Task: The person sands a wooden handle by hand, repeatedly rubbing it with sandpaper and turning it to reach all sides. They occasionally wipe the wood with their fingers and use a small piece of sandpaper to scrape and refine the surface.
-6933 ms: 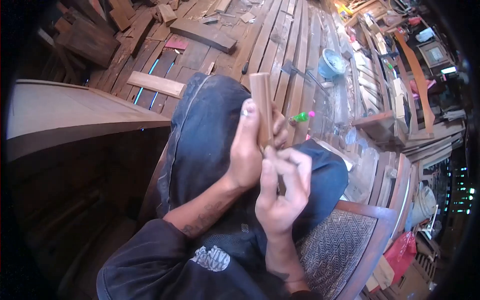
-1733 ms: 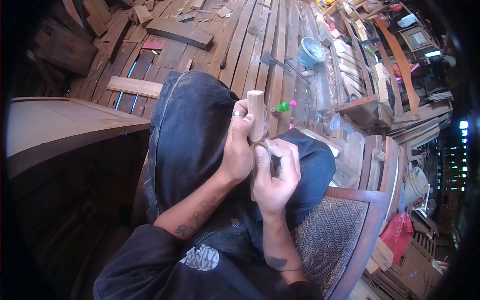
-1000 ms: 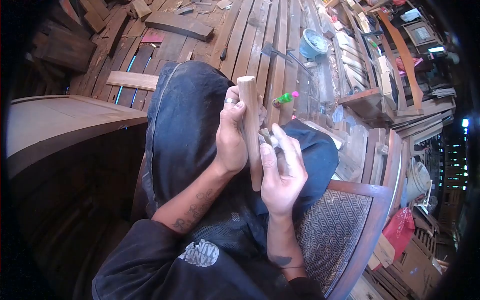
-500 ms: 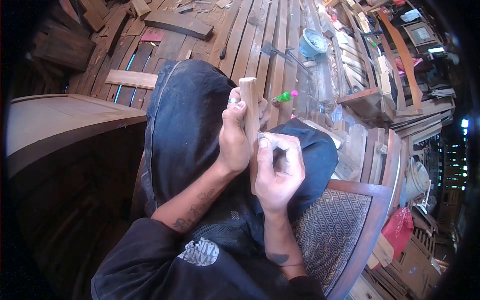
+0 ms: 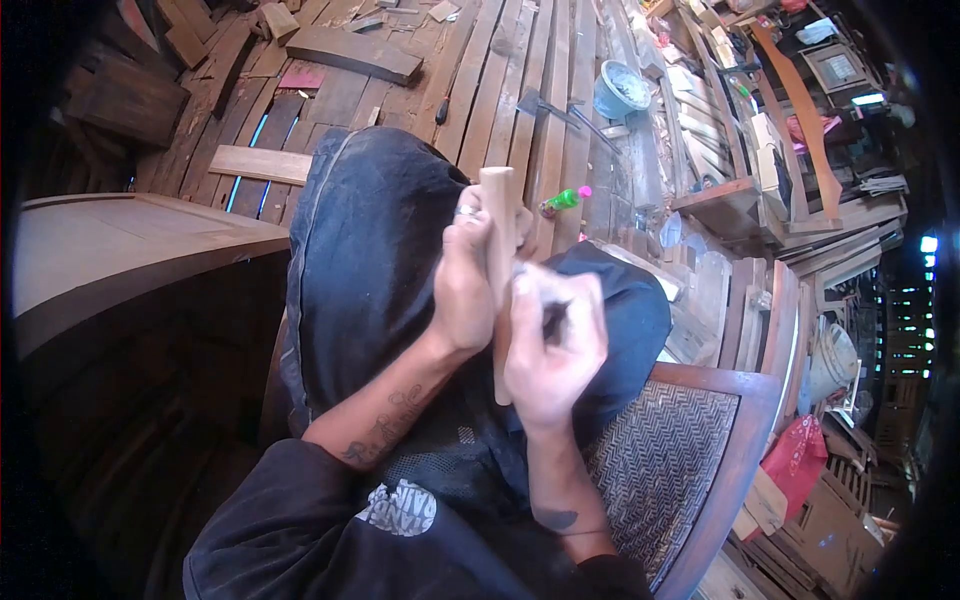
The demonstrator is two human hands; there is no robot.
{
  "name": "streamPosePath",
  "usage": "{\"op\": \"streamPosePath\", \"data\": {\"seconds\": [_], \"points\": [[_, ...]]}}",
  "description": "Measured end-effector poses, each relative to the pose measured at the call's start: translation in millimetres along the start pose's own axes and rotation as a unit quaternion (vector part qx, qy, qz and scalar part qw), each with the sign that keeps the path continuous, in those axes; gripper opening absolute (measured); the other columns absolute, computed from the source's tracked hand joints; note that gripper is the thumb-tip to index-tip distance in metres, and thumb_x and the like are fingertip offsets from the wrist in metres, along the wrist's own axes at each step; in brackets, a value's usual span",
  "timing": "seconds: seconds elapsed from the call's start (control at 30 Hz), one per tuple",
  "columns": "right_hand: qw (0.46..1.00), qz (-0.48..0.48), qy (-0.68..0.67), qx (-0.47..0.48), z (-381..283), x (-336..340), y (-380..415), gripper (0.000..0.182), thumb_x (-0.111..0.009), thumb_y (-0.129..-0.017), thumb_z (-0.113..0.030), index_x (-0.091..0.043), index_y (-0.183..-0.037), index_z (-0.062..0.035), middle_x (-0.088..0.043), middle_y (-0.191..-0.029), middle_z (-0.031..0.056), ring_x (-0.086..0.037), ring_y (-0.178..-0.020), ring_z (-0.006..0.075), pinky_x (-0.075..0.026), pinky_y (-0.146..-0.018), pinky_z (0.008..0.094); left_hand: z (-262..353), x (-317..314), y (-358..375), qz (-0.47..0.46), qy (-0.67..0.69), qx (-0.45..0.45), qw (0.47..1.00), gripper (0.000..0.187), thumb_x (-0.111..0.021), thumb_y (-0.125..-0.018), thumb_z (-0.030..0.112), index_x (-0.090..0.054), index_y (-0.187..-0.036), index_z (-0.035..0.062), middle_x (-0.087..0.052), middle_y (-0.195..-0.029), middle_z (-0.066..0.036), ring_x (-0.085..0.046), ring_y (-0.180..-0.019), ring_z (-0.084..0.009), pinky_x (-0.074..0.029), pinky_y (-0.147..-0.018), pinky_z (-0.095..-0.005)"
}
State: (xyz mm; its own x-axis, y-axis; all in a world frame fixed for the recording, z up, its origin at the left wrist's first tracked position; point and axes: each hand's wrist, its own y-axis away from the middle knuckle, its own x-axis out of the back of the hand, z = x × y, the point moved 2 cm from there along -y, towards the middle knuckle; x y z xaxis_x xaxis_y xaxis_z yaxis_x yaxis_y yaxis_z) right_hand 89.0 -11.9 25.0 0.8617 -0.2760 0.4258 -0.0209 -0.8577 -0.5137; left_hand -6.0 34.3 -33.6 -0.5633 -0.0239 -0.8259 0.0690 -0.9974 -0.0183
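Observation:
My left hand [image 5: 464,285], with a ring on one finger, is wrapped round a smooth wooden stick [image 5: 496,188] with a rounded top end. The stick stands roughly upright in front of my lap, its lower end reaching down between my wrists. Against the stick's right side, my right hand [image 5: 556,350] is closed in a pinch, thumb and forefinger together. It is smeared by motion, and whatever lies between those fingers is too small or blurred to make out.
A green bottle with a pink cap [image 5: 566,199] is beyond my knees. Farther off on the plank floor are a hammer-like tool [image 5: 545,105], a bucket [image 5: 622,90] and a thick board [image 5: 355,52]. A woven-seat chair [image 5: 660,465] is beside me; a wooden panel [image 5: 130,245] stands left.
The stick and both hands have shifted slightly downward. My right hand has moved a little along the stick's side and is now more blurred. My left hand keeps its hold.

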Motion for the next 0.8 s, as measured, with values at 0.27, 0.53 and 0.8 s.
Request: {"op": "streamPosePath", "data": {"seconds": [0.27,0.53,0.8], "points": [[0.998,0.054,-0.033,0.002,14.8,-2.1,-21.8,0.008,-0.074,-0.095,0.002,-0.073,-0.103,0.0017,-0.064,-0.087,0.0096,-0.060,-0.071,0.0179,-0.048,-0.064,0.0322,0.2,-28.5,14.6,0.031,-0.060,0.028,0.997,0.033,-0.028,-0.114,0.028,-0.051,-0.127,0.0074,-0.058,-0.112,-0.007,-0.058,-0.102,-0.0156,-0.049,-0.094,-0.0328],[0.998,0.036,-0.026,-0.036,13.3,-2.3,-2.2,0.006,-0.072,-0.095,0.004,-0.073,-0.101,0.0033,-0.064,-0.086,0.0104,-0.060,-0.070,0.0176,-0.048,-0.062,0.0309,-9.8,-6.2,7.5,-0.005,-0.063,0.033,0.997,0.052,-0.030,-0.114,0.036,-0.044,-0.150,0.0011,-0.056,-0.112,-0.006,-0.058,-0.102,-0.0173,-0.051,-0.102,-0.0362],[0.998,-0.009,-0.014,-0.052,3.1,-5.1,-3.2,0.007,-0.073,-0.097,0.001,-0.075,-0.104,0.0028,-0.061,-0.086,0.0059,-0.058,-0.077,0.0128,-0.047,-0.070,0.0286,2.5,-3.4,1.6,0.051,-0.088,0.025,0.995,0.032,-0.027,-0.114,0.031,-0.051,-0.118,0.0094,-0.055,-0.103,-0.006,-0.054,-0.092,-0.0145,-0.049,-0.088,-0.0313]]}}
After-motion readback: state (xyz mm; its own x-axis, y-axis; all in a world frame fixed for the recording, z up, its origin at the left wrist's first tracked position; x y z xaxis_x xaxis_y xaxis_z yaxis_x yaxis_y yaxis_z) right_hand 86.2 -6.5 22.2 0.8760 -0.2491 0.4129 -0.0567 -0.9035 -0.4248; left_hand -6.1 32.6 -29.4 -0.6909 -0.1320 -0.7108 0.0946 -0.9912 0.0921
